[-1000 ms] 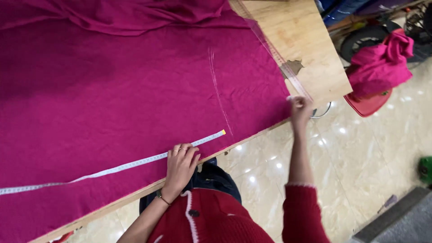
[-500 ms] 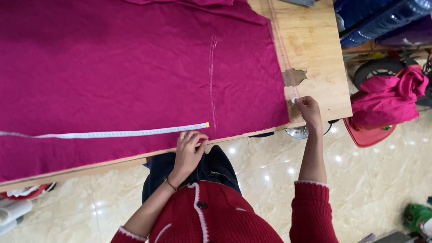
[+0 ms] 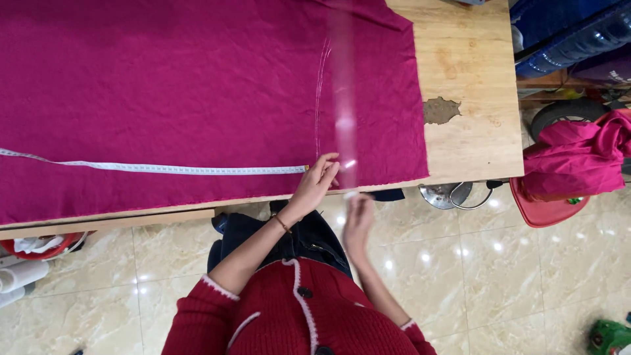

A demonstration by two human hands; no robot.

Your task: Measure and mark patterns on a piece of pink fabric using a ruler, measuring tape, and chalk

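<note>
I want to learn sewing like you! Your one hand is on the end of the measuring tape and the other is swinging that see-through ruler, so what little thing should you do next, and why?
Probably lay the clear ruler flat on the magenta cloth, beside the faint chalk line. The left hand holds the tape end there, while the right hand has the ruler blurred, not yet resting.

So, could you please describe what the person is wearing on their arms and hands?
Both arms wear red knit sleeves with white-trimmed cuffs. The left sleeve is pushed up the forearm, and a thin bracelet circles that wrist. The left hand is bare; the right hand is blurred, with no glove visible.
</note>
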